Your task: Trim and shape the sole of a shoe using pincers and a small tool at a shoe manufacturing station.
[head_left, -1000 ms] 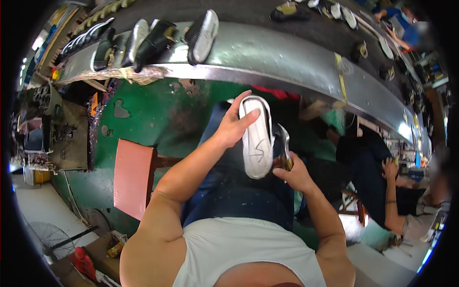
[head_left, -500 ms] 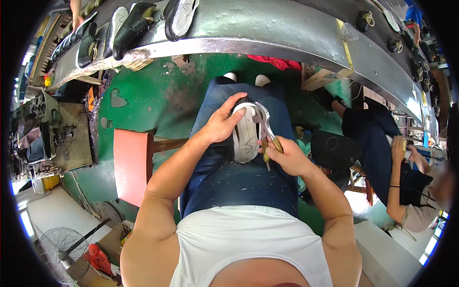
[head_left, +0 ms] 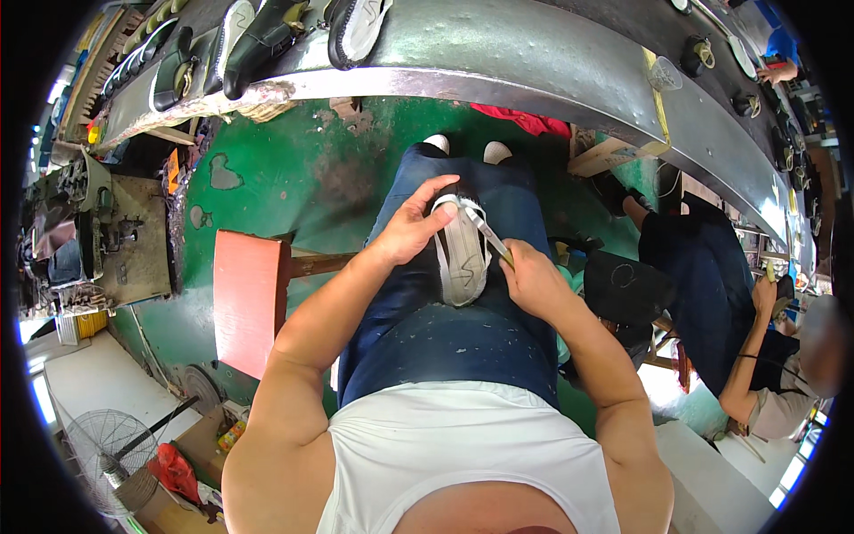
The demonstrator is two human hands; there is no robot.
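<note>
A shoe (head_left: pixel 464 262) lies bottom up on my lap, with a pale grey sole bearing a drawn dark line and a white strip round its rim. My left hand (head_left: pixel 411 227) is wrapped round its far end, thumb on the pale underside and fingers along the dark side. In my right hand (head_left: pixel 536 280) is a pair of pliers (head_left: pixel 490 236) with metal jaws and yellowish handles, mostly covered by the fist. The jaws meet the far right rim of the shoe near my left thumb; whether they pinch the strip cannot be made out.
A metal-topped bench (head_left: pixel 498 53) curves across the far side, carrying several dark shoes (head_left: pixel 258 49). A red-brown block-like seat (head_left: pixel 251 298) stands left, a wire fan (head_left: pixel 107 454) at lower left. Another person (head_left: pixel 765 374) works at the right, beside a black cloth (head_left: pixel 627 283).
My right hand has turned the pliers; their handles, spread apart before, are now mostly inside my fist. The jaws stay at the shoe's far right rim. My left hand keeps its hold.
</note>
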